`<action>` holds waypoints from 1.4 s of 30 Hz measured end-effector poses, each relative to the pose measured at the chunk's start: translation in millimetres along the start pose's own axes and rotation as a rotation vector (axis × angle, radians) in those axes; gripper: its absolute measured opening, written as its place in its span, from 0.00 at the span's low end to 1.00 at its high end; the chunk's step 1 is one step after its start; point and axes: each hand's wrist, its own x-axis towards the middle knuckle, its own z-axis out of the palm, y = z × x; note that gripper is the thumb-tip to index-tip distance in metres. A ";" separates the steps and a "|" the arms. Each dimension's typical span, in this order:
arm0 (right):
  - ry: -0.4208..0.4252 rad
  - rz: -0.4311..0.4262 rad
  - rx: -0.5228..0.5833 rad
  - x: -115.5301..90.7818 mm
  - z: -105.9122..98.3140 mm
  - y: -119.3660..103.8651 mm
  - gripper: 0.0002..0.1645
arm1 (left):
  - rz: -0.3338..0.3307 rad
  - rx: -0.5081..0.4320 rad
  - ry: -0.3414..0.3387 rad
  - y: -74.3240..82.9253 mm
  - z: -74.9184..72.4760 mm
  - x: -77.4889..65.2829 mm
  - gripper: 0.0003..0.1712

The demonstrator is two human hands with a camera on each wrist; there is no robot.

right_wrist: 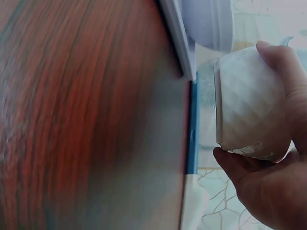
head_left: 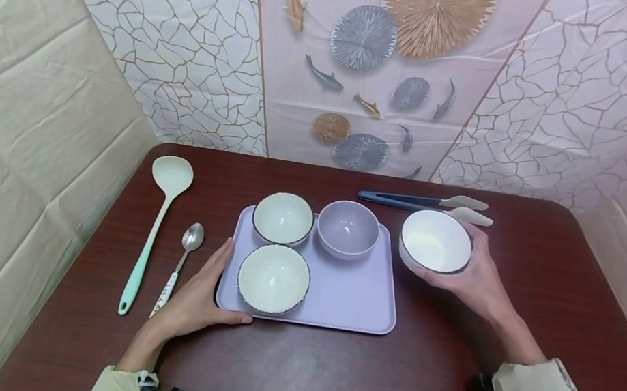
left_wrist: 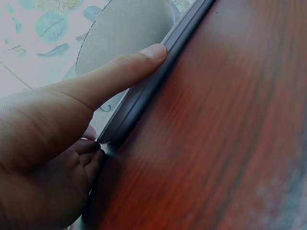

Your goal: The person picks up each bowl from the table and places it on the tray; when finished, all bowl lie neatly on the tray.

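Note:
A white bowl with a dark rim (head_left: pixel 436 242) is in my right hand (head_left: pixel 478 271), gripped from its right side and held above the table beside the tray. Its faceted outside shows in the right wrist view. My left hand (head_left: pixel 200 294) rests against the front left corner of a lilac tray (head_left: pixel 351 305), thumb along the front edge and straight fingers along the left side. On the tray stand a white bowl (head_left: pixel 283 218) at back left, a purple bowl (head_left: pixel 348 230) at back right and another white bowl (head_left: pixel 273 279) at front left.
Blue tongs with pale tips (head_left: pixel 412 202) lie behind the tray, near the table's back edge. A mint-handled ladle (head_left: pixel 161 211) and a metal spoon (head_left: pixel 182 256) lie to the left. Patterned cloth (head_left: pixel 349 132) hangs behind the table (head_left: pixel 318 390).

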 end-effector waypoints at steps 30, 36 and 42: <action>-0.272 -0.174 0.181 -55.1 37.5 -77.0 0.69 | -0.015 0.009 -0.004 0.3 1.0 0.5 0.78; -0.317 -0.178 0.185 -58.5 48.7 -78.9 0.69 | -0.013 0.004 -0.005 0.1 1.0 0.9 0.78; -0.344 -0.216 0.174 -60.5 60.5 -81.5 0.69 | -0.013 0.008 -0.002 -0.1 0.9 0.7 0.78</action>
